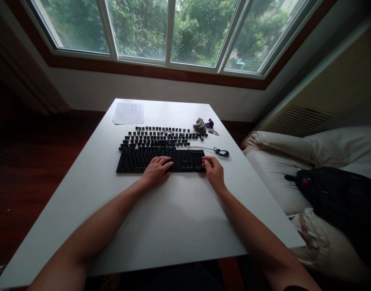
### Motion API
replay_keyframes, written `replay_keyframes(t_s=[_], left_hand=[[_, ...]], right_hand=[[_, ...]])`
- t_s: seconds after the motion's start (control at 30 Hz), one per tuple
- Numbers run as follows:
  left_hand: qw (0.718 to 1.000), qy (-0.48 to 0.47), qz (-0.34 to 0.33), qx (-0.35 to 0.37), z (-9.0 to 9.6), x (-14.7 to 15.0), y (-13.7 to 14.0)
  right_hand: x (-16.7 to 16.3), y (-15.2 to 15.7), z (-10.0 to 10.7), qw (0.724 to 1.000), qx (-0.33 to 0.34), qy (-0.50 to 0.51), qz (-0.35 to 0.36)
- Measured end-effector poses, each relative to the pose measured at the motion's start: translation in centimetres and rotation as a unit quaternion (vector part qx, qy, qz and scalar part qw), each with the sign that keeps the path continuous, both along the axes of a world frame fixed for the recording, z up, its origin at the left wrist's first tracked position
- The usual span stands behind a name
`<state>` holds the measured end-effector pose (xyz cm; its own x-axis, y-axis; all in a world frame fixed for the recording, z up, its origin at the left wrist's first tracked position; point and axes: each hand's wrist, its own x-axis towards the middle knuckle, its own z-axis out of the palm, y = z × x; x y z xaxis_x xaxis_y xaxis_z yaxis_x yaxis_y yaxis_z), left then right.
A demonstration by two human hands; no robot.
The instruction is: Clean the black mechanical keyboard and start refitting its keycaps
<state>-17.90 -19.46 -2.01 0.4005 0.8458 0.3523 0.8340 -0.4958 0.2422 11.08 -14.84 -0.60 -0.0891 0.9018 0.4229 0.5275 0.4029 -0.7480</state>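
Observation:
A black keyboard (187, 157) lies on the white table, with many of its keycaps off. My left hand (156, 170) rests on the middle of it, palm down with fingers spread. At the keyboard's right end, my right hand (215, 171) has thumb and fingers pinched together. A bit of red shows at those fingertips, too small to name. Behind the keyboard, loose black keycaps (149, 138) stand in several rows. The keyboard's cable (222, 153) is bundled on the table to the right.
A grey cloth (199, 126), a purple crumpled item (209, 123) and a thin pen-like tool (213, 131) lie behind right on the white table (161, 226). Paper sheets (129, 113) lie back left. A pale sofa (273, 161) with a black bag (334, 194) stands right.

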Motion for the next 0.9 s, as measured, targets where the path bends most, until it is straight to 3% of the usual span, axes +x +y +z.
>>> replay_keyframes(t_s=[0.07,0.17,0.27,0.53,0.9], left_hand=[[1.000,-0.001,0.000,-0.002,0.0,0.2,0.0],[1.000,-0.001,0.003,-0.002,0.1,0.3,0.1],[1.000,0.001,0.003,-0.002,0.2,0.4,0.0],[1.000,0.002,0.002,0.001,0.2,0.3,0.0],[1.000,0.004,0.000,0.004,0.0,0.2,0.0]], right_hand=[[-0.3,-0.7,0.4,0.993,0.048,-0.106,0.035],[-1.3,-1.8,0.9,0.959,0.087,-0.261,0.074],[-2.3,-2.8,0.8,0.934,0.096,-0.338,0.066],[-2.5,-3.1,1.0,0.929,0.103,-0.352,0.046],[-1.2,-2.1,0.9,0.944,0.087,-0.317,-0.009]])
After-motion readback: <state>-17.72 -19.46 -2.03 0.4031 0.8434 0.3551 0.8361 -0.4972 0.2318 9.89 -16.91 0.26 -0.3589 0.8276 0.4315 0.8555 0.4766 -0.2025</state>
